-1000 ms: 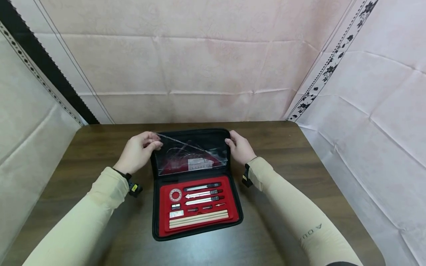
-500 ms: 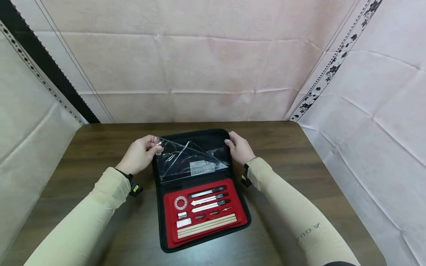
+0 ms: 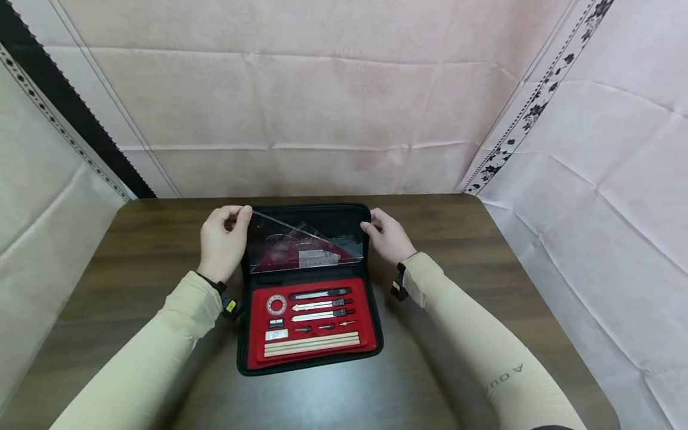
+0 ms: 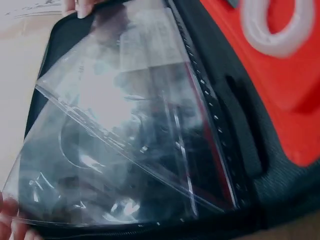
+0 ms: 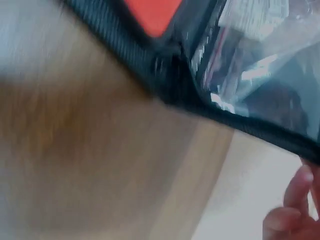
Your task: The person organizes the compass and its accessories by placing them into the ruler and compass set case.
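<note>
A black zip case point(image 3: 344, 220) lies unfolded on the table, its lid at the back. My left hand point(image 3: 223, 242) pinches the upper left corner of the lid's clear plastic pocket point(image 4: 45, 200). Through the plastic show a clear set square point(image 4: 120, 150), a curved outline and a white label point(image 3: 317, 258). My right hand point(image 3: 391, 239) grips the lid's right edge near the top corner, thumb on the front. In the front half, a red tray point(image 3: 317, 358) holds compasses point(image 3: 322, 315), wooden pencils point(image 3: 312, 344), a white eraser point(image 3: 276, 335), a sharpener point(image 3: 276, 323) and a ring-shaped part point(image 3: 276, 305).
The brown wooden table point(image 3: 457, 358) extends around the case on both sides and in front. Pale creased cloth point(image 3: 322, 107) rises behind its far edge and along both sides, with a black floral band point(image 3: 516, 137) at right.
The case first slid toward me and right, then went back and left. My left hand has turned more upright, still at the pocket's corner. The right hand has kept its hold.
</note>
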Tool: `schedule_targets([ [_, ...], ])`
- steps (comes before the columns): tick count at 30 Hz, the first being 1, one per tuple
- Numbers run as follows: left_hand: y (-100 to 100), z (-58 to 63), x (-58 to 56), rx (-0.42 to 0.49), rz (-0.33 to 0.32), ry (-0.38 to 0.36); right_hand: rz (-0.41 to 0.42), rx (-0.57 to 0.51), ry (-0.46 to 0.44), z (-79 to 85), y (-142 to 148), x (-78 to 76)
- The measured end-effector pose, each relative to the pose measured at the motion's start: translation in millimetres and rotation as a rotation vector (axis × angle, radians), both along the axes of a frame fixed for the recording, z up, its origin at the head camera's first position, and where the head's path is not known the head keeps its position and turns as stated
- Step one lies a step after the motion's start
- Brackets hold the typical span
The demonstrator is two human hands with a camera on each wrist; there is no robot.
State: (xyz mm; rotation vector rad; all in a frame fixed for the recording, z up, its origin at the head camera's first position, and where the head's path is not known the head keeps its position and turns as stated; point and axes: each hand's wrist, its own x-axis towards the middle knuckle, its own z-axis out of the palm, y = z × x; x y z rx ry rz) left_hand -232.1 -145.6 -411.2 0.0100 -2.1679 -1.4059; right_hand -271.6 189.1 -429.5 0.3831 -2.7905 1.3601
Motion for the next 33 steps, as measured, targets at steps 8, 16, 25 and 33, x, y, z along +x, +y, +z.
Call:
schedule_targets([
  [8, 3.8, 9.1, 0.6, 0.115, -0.01, -0.055, 0.057, -0.081, -0.103, 2.6, -0.5, -1.2],
  [16, 10.4, 10.1, 4.4, 0.007, 0.021, -0.126, 0.042, -0.055, -0.028, -0.8, -3.5, 1.1],
  [25, 15.2, 7.7, 1.7, -0.019, 0.034, -0.162, 0.034, -0.059, -0.025, 0.5, -5.7, 2.4],
  [33, 16.5, 9.6, 4.2, -0.052, 0.023, -0.208, 0.012, -0.043, -0.007, -2.8, -6.5, 4.9],
])
